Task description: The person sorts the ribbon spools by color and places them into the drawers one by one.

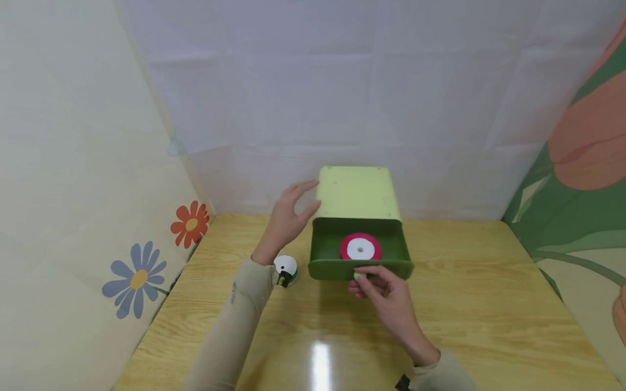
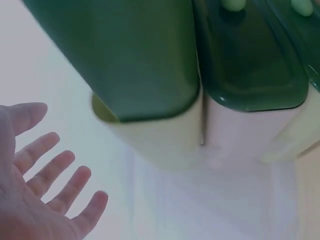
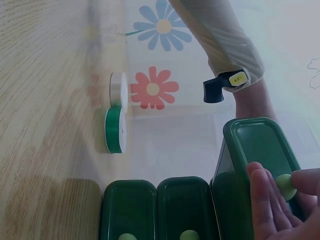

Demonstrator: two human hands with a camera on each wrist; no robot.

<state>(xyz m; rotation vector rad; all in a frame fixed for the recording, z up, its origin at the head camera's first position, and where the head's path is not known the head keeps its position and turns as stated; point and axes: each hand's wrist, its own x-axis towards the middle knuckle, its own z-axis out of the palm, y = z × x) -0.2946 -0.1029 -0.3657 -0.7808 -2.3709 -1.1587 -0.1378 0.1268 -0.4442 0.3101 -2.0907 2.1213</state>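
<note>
A small light-green cabinet (image 1: 359, 191) has dark green drawers, stacked one above another. The top drawer (image 1: 325, 270) is pulled out, and a spool of deep pink ribbon (image 1: 347, 248) with a white centre lies inside. My right hand (image 1: 393, 300) pinches the drawer's round light-green knob (image 3: 285, 187) between thumb and fingers. Beside the cabinet's left side is my left hand (image 1: 287, 218), its fingers spread and holding nothing. The left wrist view shows this hand (image 2: 37, 192) apart from the cabinet wall.
Left of the cabinet, a white spool (image 3: 118, 91) and a green ribbon spool (image 3: 115, 131) stand on the wooden table (image 1: 469, 304). In the head view my left wrist partly covers them. A pale cloth (image 1: 303, 98) hangs behind; flower-printed panels (image 1: 139, 279) flank the table.
</note>
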